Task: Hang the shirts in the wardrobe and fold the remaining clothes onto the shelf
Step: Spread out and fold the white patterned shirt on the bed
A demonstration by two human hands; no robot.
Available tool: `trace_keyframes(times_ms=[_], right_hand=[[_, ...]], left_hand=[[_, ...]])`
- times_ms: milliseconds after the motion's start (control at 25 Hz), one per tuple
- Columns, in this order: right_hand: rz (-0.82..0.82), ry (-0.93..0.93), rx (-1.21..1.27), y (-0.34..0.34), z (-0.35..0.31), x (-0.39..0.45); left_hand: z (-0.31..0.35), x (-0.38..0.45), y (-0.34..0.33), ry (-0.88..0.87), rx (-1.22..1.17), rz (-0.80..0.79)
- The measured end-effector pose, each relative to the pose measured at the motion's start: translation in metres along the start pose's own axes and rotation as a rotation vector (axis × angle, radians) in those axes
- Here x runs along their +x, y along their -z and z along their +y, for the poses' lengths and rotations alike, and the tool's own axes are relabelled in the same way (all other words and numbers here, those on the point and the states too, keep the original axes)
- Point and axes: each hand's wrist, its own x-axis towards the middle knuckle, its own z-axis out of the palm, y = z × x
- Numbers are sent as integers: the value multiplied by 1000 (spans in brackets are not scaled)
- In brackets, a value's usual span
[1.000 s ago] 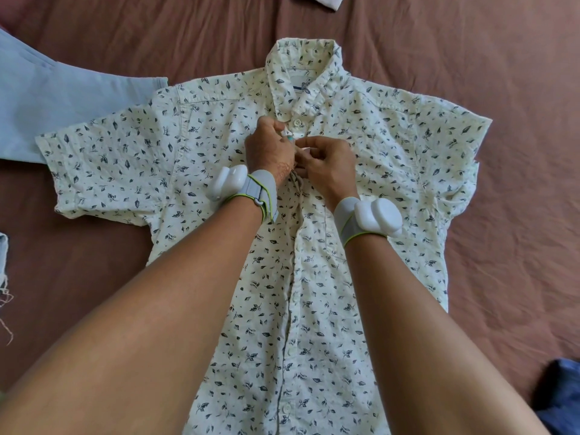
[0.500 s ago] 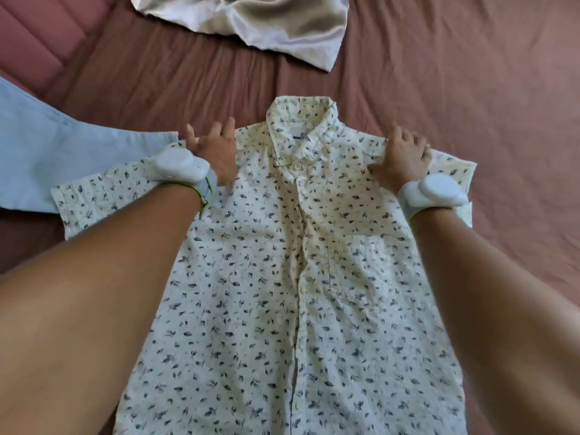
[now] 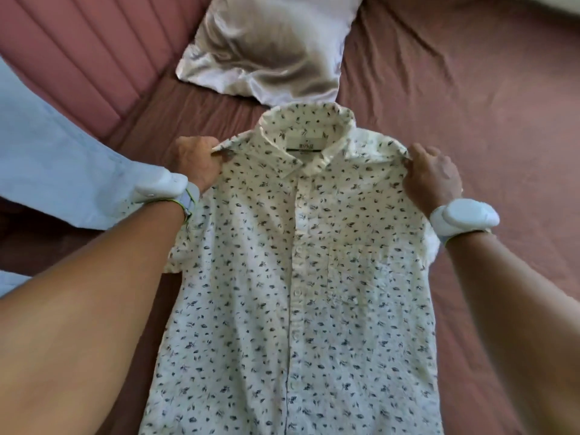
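Note:
A cream short-sleeved shirt (image 3: 301,277) with a small dark leaf print is buttoned up, its front facing me over the brown bed sheet (image 3: 470,89). My left hand (image 3: 197,164) grips its left shoulder seam beside the collar. My right hand (image 3: 431,175) grips the right shoulder. The shoulders are raised off the bed and both sleeves hang folded back behind the body. The collar stands open, showing the neck label.
A shiny silver-white pillow (image 3: 270,48) lies just beyond the collar. A light blue garment (image 3: 59,171) is spread at the left. A pink padded headboard (image 3: 78,51) runs along the upper left.
My hands went from the top button out to the two shoulders, then took hold of the shoulders and lifted them. The sleeves, flat before, now hang behind the shirt.

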Motion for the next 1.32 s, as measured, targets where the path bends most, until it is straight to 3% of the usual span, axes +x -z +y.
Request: trace_keyframes(times_ms=[200,240,280,360,480,520,560,640,680,760,840,1000,1120,1160,1240,1280,1320], right_hand=[[-278,55,106,188,-27,20],[-265,56,106,221,-35,25],[-205,44,123,252,-44,26],[-25,26,191,311,-62,25],[494,43,247,356,-78,-26],[536,62,194,357,-75,-56],[416,101,115,346,-69,-82],[-192,140,18,332,-49,-132],[-298,43,3,333,-39,-135],[-160,-93,115,361,-36,-122],[-66,-88,122,403,-46,-114],[89,-51,143,477,-57,-100],[359,-19,253,499,-63,-120],[291,30,206,497,-60,-125],[-86,94,74,482,-49,-143],[-173,49,40,477,-41,-149],[-160,0,40,477,-36,-153]], left_hand=[[75,3,165,-38,-64,-158],[87,5,194,-58,-47,-212],[101,4,224,-71,-45,-239],[131,-3,279,-92,-57,-138],[158,-65,326,-270,-19,411],[158,-95,330,-266,4,435],[154,-121,327,-217,11,238],[138,-170,328,-139,259,-434],[137,-173,333,-96,311,-517],[151,-159,363,-114,272,-314],[171,-154,394,-194,299,-166],[199,-141,447,-292,381,-60],[205,-147,454,-230,301,425],[203,-154,449,-225,312,419],[192,-172,430,-296,443,-64],[188,-179,426,-285,483,-270],[189,-181,431,-262,466,-295]])
